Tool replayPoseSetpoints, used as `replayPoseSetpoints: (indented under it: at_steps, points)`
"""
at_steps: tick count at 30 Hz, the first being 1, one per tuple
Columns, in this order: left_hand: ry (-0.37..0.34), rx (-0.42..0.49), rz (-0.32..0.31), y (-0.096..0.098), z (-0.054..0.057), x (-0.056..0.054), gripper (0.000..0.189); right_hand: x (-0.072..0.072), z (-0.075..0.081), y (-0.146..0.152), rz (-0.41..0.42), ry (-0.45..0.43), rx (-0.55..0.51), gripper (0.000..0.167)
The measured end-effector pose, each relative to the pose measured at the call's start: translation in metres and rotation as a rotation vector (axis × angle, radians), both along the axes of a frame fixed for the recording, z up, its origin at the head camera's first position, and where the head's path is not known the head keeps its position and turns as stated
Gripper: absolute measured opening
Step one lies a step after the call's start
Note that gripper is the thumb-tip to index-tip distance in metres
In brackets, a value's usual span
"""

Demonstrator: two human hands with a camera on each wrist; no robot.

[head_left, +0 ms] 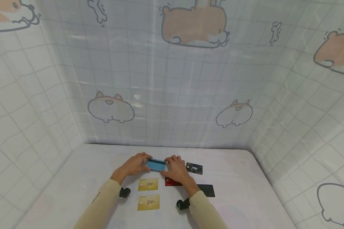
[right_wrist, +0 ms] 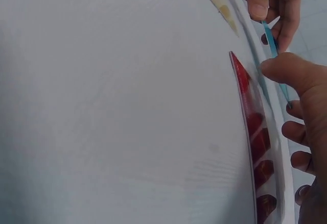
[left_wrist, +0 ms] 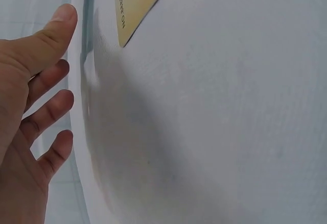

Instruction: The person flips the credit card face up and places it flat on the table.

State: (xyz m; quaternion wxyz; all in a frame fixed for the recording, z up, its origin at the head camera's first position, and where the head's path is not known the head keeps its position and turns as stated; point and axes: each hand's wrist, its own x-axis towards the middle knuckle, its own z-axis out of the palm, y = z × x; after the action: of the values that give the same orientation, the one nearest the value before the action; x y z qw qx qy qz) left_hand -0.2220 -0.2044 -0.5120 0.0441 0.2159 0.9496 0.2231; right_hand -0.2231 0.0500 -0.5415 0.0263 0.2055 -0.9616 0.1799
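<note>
Between both hands a blue bank card [head_left: 156,165] with a dark stripe is held up near the far part of the table. My left hand [head_left: 135,164] pinches its left end between thumb and fingers. At the opposite end my right hand [head_left: 175,169] grips the card's edge. Seen edge-on in the right wrist view, the blue card [right_wrist: 269,38] is a thin strip between the two hands. Under the right hand lies a red card [head_left: 172,182], partly hidden by the wrist. In the left wrist view the left hand [left_wrist: 36,91] shows, while the card is out of frame.
Two gold cards [head_left: 148,184] lie in a column nearer the body. A black VIP card [head_left: 194,168] is to the right, and a dark card [head_left: 207,190] lies beside the right forearm. Patterned curtain walls [head_left: 172,79] surround the white table [head_left: 240,178].
</note>
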Motion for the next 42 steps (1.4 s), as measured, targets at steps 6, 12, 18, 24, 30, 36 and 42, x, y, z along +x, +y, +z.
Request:
replayPoseSetpoints:
  at_steps: [6, 12, 18, 24, 30, 36, 42]
  points:
    - [-0.001, -0.016, 0.018, 0.002, 0.001, 0.002, 0.061, 0.003, 0.009, 0.003, 0.008, -0.071, -0.157, 0.058]
    - [-0.01, -0.002, 0.009, 0.003, 0.001, 0.004, 0.059, 0.005, 0.013, 0.006, 0.038, -0.077, -0.254, 0.056]
    - [-0.022, 0.029, -0.011, 0.003, 0.001, 0.005, 0.057, 0.007, 0.017, 0.005, 0.06, -0.09, -0.328, 0.055]
    - [-0.033, 0.047, -0.013, 0.005, 0.001, 0.006, 0.055, 0.011, 0.022, 0.004, 0.079, -0.129, -0.427, 0.056]
    - [-0.036, 0.044, -0.005, 0.006, 0.0, 0.007, 0.054, 0.01, 0.021, 0.003, 0.089, -0.123, -0.434, 0.058]
    - [-0.034, 0.078, -0.012, 0.009, 0.001, 0.012, 0.053, 0.011, 0.019, 0.003, 0.098, -0.132, -0.448, 0.058]
    - [-0.021, 0.062, -0.006, 0.011, 0.001, 0.014, 0.053, 0.012, 0.018, 0.002, 0.111, -0.15, -0.453, 0.059]
